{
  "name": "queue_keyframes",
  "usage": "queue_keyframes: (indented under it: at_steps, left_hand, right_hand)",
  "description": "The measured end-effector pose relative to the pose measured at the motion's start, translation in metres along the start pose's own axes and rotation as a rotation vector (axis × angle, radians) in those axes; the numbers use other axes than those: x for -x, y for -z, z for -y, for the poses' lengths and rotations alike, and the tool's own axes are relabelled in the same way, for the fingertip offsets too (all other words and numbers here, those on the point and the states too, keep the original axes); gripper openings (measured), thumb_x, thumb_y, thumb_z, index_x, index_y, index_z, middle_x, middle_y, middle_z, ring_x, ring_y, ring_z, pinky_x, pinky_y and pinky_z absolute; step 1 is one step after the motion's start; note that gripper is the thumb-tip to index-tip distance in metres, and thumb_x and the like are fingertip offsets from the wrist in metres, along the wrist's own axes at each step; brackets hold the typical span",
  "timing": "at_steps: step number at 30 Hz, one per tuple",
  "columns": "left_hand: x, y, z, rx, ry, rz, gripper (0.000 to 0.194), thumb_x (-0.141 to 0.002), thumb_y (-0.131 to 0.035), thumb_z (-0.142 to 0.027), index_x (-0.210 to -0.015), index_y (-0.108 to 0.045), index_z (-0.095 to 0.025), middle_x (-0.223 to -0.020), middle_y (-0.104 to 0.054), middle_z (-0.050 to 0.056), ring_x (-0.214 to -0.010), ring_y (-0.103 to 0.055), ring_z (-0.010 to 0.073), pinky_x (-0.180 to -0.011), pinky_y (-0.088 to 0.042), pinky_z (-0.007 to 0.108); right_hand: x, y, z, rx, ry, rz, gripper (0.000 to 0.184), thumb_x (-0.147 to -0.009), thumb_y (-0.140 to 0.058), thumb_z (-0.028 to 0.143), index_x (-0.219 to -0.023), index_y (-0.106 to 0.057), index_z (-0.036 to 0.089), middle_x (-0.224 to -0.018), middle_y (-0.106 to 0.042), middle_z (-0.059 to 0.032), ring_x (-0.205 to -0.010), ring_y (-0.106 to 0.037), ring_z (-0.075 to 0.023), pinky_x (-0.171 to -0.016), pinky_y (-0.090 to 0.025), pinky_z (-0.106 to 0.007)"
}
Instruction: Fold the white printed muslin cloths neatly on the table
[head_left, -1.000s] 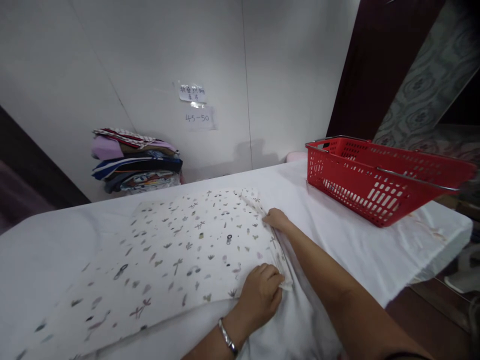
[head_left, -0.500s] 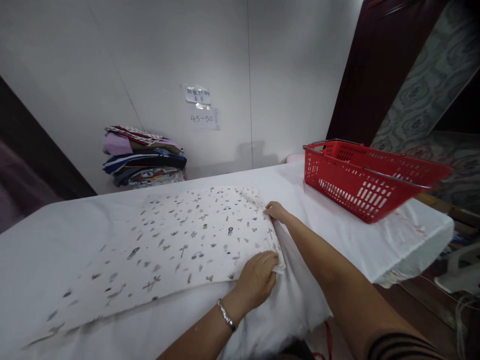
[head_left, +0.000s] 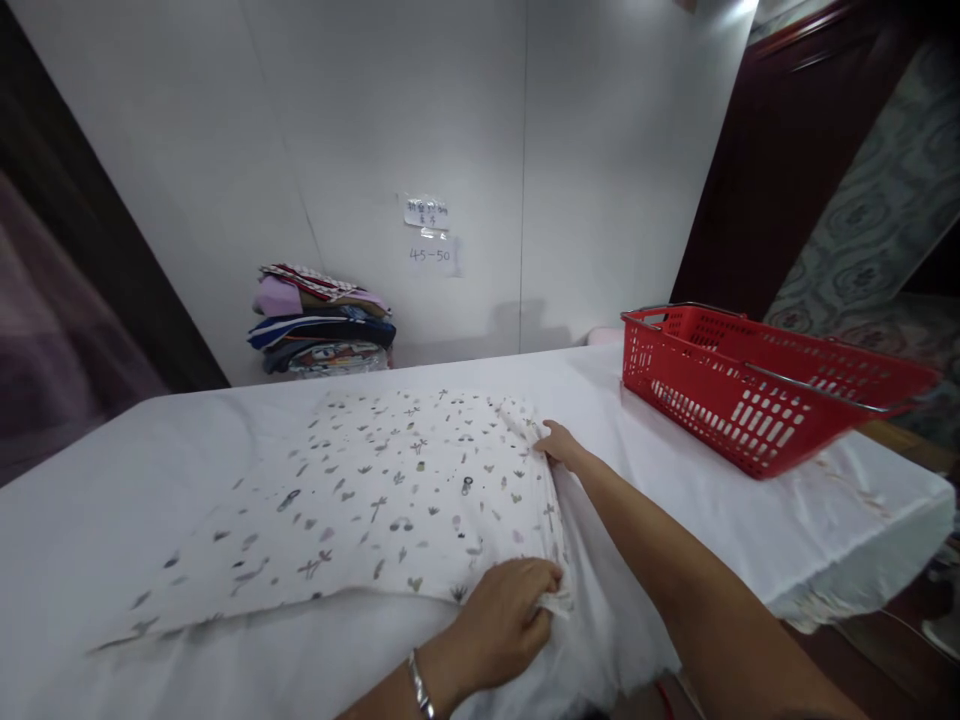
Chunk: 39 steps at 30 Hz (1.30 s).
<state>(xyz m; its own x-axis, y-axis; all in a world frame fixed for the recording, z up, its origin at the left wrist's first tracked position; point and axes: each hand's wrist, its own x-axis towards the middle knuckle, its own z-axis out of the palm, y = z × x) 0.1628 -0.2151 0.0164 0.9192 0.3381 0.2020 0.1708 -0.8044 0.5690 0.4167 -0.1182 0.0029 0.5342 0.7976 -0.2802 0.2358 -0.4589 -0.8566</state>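
A white printed cloth (head_left: pixel 420 500) with small palms, leaves and birds lies spread over the white-covered table (head_left: pixel 247 660). My left hand (head_left: pixel 506 615), a silver bracelet at its wrist, is closed on the near right corner of the cloth, which bunches a little under the fingers. Farther along the same right edge, my right hand (head_left: pixel 559 446) grips the fabric, its fingertips partly hidden by the fold. Between the two hands the edge is gathered and wrinkled. The cloth's far left part lies flat.
A red plastic basket (head_left: pixel 750 400) with metal handles stands at the table's right. Against the wall at the back left is a stack of folded clothes (head_left: pixel 326 325). Handwritten paper signs (head_left: pixel 433 256) are taped to the wall.
The view has shifted, so everything appears lower and farther right. The cloth's near edge now bends in a wave beside my left hand. Both hands keep hold of the right edge.
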Motion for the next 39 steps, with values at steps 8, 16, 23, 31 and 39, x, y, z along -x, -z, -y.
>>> queue_keyframes:
  at_steps: [8,16,23,31,39]
  left_hand:
    - [0.037,0.009,0.006,0.135,0.05,-0.015,0.039,-0.066,-0.042,-0.005,-0.099,-0.052,-0.025,-0.105,-0.062,-0.002,-0.097,-0.056,0.014,-0.089,-0.043,0.027]
    - [0.03,-0.009,0.019,0.112,-0.041,-0.006,0.045,-0.054,-0.041,-0.003,-0.093,-0.05,-0.024,-0.105,-0.063,-0.001,-0.097,-0.058,0.0152,-0.088,-0.043,0.028]
    - [0.014,-0.035,0.05,0.067,-0.085,0.117,0.023,-0.062,-0.053,-0.013,-0.084,-0.054,-0.022,-0.094,-0.068,0.0,-0.086,-0.062,0.0165,-0.079,-0.045,0.025]
    - [0.003,-0.047,0.059,0.083,-0.001,0.182,0.017,-0.081,-0.054,-0.039,-0.082,-0.063,-0.024,-0.092,-0.071,-0.002,-0.085,-0.063,0.0147,-0.076,-0.043,0.022]
    - [-0.011,-0.043,0.052,0.007,0.238,0.259,0.013,-0.074,-0.06,-0.023,-0.077,-0.072,-0.028,-0.079,-0.07,0.0,-0.075,-0.064,0.0181,-0.068,-0.047,0.027]
  right_hand:
    - [-0.005,-0.002,-0.006,-0.172,-0.001,0.054,0.085,-0.073,-0.058,0.012,-0.145,-0.013,0.017,-0.084,-0.064,-0.0047,-0.061,-0.06,-0.0145,-0.057,-0.052,-0.028]
    - [-0.035,0.006,-0.003,-0.168,0.054,-0.016,0.061,-0.08,-0.05,0.016,-0.139,-0.031,0.013,-0.09,-0.067,-0.0079,-0.07,-0.063,-0.0125,-0.06,-0.051,-0.021]
    - [-0.072,0.002,0.0,0.092,0.092,-0.176,0.047,-0.077,-0.054,0.019,-0.124,-0.053,0.015,-0.09,-0.067,-0.0063,-0.071,-0.062,-0.013,-0.061,-0.047,-0.02]
    - [-0.107,0.005,0.009,0.306,0.23,-0.206,0.027,-0.074,-0.052,0.011,-0.093,-0.07,0.015,-0.091,-0.069,-0.0042,-0.084,-0.062,-0.0148,-0.075,-0.045,-0.023]
    - [-0.127,0.008,0.02,0.37,0.251,-0.283,0.041,-0.074,-0.041,0.006,-0.103,-0.068,0.019,-0.092,-0.069,-0.002,-0.085,-0.062,-0.0135,-0.074,-0.044,-0.018]
